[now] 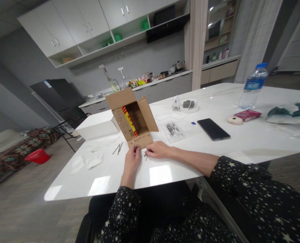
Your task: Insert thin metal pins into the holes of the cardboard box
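Beyond both hands (145,153) (touching): cardboard box (133,118)

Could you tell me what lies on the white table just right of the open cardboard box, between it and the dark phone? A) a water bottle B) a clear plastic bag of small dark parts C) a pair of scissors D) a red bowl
B: a clear plastic bag of small dark parts lies flat on the table, between the cardboard box and the phone.
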`<state>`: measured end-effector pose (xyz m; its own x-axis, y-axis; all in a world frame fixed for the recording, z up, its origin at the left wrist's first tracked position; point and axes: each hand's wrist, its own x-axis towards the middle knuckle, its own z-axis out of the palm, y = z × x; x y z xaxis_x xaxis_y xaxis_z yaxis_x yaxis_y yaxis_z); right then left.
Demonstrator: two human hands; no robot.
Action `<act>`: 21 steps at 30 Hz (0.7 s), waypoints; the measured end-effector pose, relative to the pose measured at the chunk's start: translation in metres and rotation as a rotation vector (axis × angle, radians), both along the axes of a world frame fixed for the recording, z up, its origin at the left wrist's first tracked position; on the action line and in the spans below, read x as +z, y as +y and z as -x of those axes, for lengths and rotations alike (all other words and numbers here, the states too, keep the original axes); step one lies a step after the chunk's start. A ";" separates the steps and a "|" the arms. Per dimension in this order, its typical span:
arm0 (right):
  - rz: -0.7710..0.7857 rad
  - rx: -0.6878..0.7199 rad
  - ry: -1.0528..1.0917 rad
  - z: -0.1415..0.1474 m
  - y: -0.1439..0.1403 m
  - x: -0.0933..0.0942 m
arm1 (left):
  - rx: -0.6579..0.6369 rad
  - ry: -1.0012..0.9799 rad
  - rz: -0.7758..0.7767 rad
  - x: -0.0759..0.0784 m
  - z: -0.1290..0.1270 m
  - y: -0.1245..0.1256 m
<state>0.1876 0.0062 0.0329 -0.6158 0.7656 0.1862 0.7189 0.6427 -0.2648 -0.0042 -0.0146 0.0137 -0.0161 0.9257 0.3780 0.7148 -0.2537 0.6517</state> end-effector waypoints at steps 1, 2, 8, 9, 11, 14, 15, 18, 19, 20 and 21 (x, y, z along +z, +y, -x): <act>-0.001 0.001 0.000 0.000 0.000 0.000 | 0.001 -0.001 0.003 0.000 0.000 0.000; -0.001 0.001 -0.001 0.000 0.000 0.000 | 0.001 -0.001 0.005 0.000 0.000 0.000; 0.012 0.000 -0.002 0.000 0.000 0.000 | 0.000 -0.001 0.019 0.000 0.000 0.000; 0.011 -0.001 -0.003 0.000 0.000 0.000 | 0.003 -0.001 0.023 0.000 0.000 0.000; 0.006 -0.002 -0.006 0.000 0.000 0.000 | 0.006 0.000 0.027 0.000 0.000 0.000; 0.004 -0.004 -0.013 0.000 0.000 0.000 | -0.008 -0.011 0.033 0.000 0.000 0.000; 0.005 -0.004 -0.015 0.000 0.000 0.000 | -0.014 -0.016 0.036 0.000 0.000 0.000; 0.006 -0.002 -0.015 0.000 0.000 0.000 | -0.016 -0.018 0.037 0.000 0.000 0.000; 0.005 -0.001 -0.011 0.000 0.000 0.000 | -0.013 -0.016 0.035 0.000 0.001 0.000; 0.003 0.000 -0.008 0.000 0.001 -0.001 | -0.011 -0.013 0.033 0.000 0.001 0.000; 0.001 0.002 -0.003 0.000 0.001 -0.001 | -0.010 -0.012 0.031 0.000 0.001 0.000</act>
<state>0.1879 0.0071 0.0318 -0.6176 0.7648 0.1836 0.7187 0.6435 -0.2633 -0.0051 -0.0146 0.0137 -0.0111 0.9372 0.3486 0.7041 -0.2402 0.6682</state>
